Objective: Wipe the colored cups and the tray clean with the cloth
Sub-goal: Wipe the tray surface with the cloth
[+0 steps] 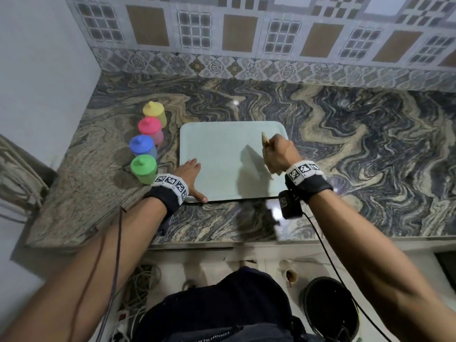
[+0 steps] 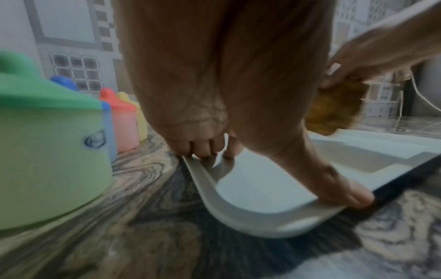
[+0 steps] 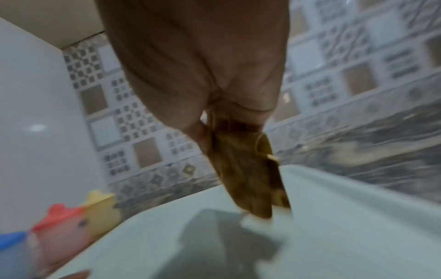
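On the swirled, polished stone surface (image 1: 345, 144), a pale green, rounded-corner plastic tray (image 1: 222, 144) lies flat, steadied at its near left corner by the left hand (image 1: 191, 174), fingers spread straight. Above its right side, the right hand (image 1: 278, 154) clutches a bunched mustard-brown cloth (image 3: 245, 179). Four lidded plastic cups, yellow (image 1: 155, 114), pink (image 1: 150, 130), blue (image 1: 143, 146) and green (image 1: 144, 169), stand lined up beside the tray, so the job looks to be at its tray stage.
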